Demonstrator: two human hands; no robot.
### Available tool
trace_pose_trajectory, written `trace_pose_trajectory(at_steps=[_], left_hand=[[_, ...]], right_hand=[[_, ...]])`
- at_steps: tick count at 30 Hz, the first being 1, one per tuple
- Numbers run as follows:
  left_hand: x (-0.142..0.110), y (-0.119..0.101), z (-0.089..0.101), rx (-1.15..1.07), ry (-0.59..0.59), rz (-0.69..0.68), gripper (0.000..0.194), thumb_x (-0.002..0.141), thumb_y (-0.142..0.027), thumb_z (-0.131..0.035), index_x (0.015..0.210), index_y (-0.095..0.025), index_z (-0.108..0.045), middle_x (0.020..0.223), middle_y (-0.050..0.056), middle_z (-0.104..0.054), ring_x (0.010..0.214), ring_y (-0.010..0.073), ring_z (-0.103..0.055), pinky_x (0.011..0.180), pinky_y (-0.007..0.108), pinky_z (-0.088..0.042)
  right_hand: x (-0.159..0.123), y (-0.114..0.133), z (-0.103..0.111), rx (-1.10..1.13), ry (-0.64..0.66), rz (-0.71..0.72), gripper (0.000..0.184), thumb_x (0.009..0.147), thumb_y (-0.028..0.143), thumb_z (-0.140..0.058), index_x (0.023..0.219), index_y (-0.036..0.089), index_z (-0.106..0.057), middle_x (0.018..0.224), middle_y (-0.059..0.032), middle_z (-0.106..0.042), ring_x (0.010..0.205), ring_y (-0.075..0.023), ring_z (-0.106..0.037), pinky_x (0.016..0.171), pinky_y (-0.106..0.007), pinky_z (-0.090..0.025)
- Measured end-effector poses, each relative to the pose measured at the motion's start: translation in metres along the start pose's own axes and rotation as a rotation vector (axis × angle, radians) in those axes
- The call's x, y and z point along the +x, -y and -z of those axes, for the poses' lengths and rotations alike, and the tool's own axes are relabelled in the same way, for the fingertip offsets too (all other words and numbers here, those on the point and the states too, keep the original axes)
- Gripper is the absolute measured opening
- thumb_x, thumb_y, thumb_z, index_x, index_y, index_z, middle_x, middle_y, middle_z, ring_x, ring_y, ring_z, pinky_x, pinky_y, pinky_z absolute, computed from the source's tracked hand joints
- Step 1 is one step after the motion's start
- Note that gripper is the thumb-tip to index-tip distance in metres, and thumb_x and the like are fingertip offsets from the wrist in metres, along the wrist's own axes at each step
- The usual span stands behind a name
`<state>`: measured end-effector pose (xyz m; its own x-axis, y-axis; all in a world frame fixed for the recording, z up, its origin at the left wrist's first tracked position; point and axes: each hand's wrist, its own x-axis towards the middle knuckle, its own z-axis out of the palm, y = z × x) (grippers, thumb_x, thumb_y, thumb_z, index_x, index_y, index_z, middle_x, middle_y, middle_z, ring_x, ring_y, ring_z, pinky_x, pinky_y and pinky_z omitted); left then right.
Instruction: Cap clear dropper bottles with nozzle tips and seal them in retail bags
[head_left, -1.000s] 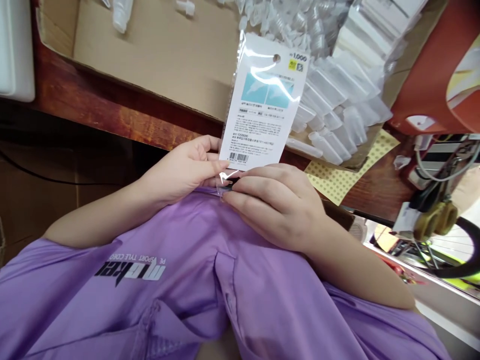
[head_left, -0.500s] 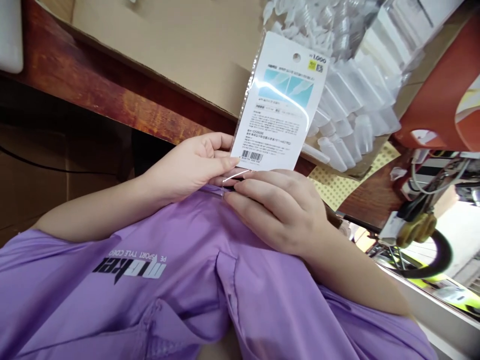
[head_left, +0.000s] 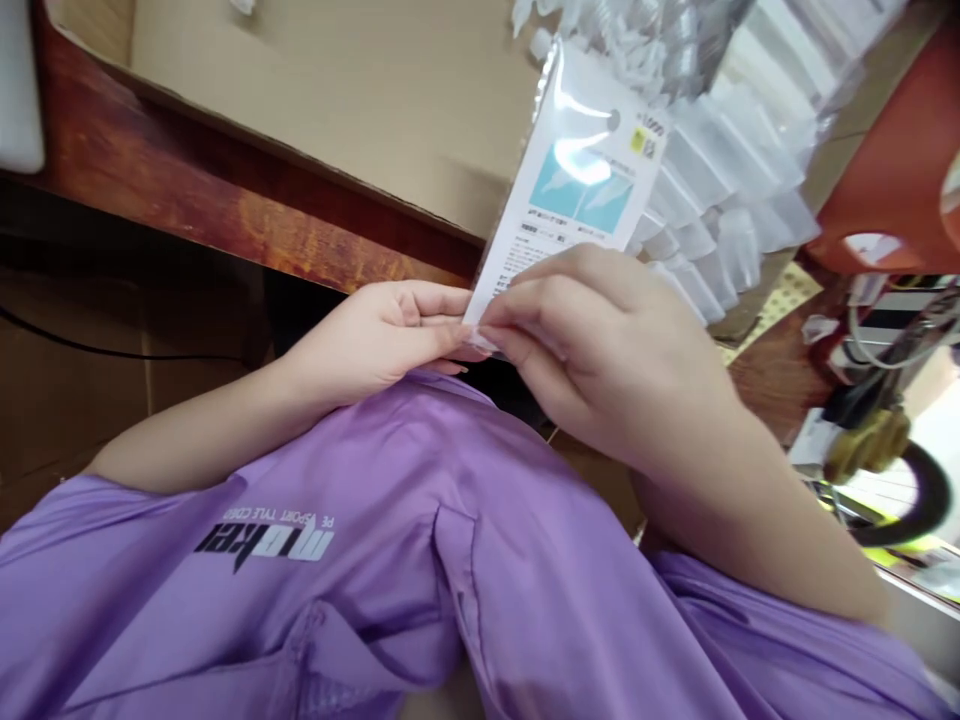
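A clear plastic packet (head_left: 577, 170) with a white printed card inside stands upright in front of my chest. My left hand (head_left: 375, 335) pinches its lower left corner between thumb and fingers. My right hand (head_left: 600, 345) is closed over the packet's lower part, fingers pressed on the bottom edge and covering the barcode. Both hands meet at the packet's bottom, just above my purple shirt (head_left: 375, 560).
A shallow cardboard box (head_left: 322, 90) lies on the brown wooden table (head_left: 187, 200) behind the packet. Several small clear plastic bottles and packets (head_left: 720, 190) are heaped at its right end. An orange object (head_left: 892, 170) and cables (head_left: 877, 320) are at the right.
My right hand has risen from under the packet's bottom edge and now covers its lower part. The packet has tilted a little away and to the right.
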<state>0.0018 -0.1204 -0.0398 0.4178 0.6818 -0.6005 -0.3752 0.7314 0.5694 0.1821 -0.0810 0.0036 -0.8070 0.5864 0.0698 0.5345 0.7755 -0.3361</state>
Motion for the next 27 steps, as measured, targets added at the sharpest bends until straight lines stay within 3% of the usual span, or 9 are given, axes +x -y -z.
trace_pose_trajectory(at_steps=[4, 10, 18, 27], left_hand=[[0.0, -0.001, 0.002, 0.013, -0.022, 0.033, 0.01, 0.083, -0.014, -0.071, 0.09, -0.016, -0.077, 0.08, 0.003, -0.077, 0.084, 0.0159, -0.075, 0.079, 0.023, -0.06], [-0.001, -0.006, 0.002, 0.009, -0.039, 0.063, 0.011, 0.083, -0.012, -0.068, 0.09, -0.015, -0.077, 0.083, 0.005, -0.077, 0.089, 0.0196, -0.075, 0.083, 0.029, -0.061], [-0.001, -0.005, 0.006, 0.011, 0.007, 0.039, 0.017, 0.086, -0.012, -0.063, 0.091, -0.017, -0.078, 0.085, 0.002, -0.077, 0.087, 0.0185, -0.075, 0.086, 0.031, -0.062], [-0.002, -0.006, 0.006, -0.033, -0.082, 0.088, 0.024, 0.08, -0.011, -0.072, 0.102, -0.019, -0.077, 0.085, 0.002, -0.077, 0.09, 0.0231, -0.076, 0.084, 0.035, -0.063]], right_hand=[[0.009, -0.007, 0.0, 0.113, 0.041, -0.121, 0.016, 0.096, 0.023, -0.049, 0.093, 0.017, -0.063, 0.085, -0.0049, -0.063, 0.078, -0.0178, -0.063, 0.064, -0.029, -0.048], [0.012, -0.006, 0.001, 0.1, 0.071, -0.202, 0.019, 0.096, 0.026, -0.047, 0.092, 0.02, -0.065, 0.084, -0.0044, -0.061, 0.076, -0.018, -0.061, 0.062, -0.029, -0.046], [0.014, -0.008, 0.001, 0.07, 0.081, -0.198, 0.014, 0.094, 0.022, -0.051, 0.092, 0.019, -0.065, 0.084, -0.0047, -0.062, 0.076, -0.0177, -0.061, 0.059, -0.029, -0.042], [0.011, -0.012, 0.001, 0.107, 0.08, -0.168, 0.013, 0.096, 0.025, -0.051, 0.097, 0.021, -0.063, 0.089, -0.0042, -0.064, 0.079, -0.0165, -0.062, 0.061, -0.028, -0.045]])
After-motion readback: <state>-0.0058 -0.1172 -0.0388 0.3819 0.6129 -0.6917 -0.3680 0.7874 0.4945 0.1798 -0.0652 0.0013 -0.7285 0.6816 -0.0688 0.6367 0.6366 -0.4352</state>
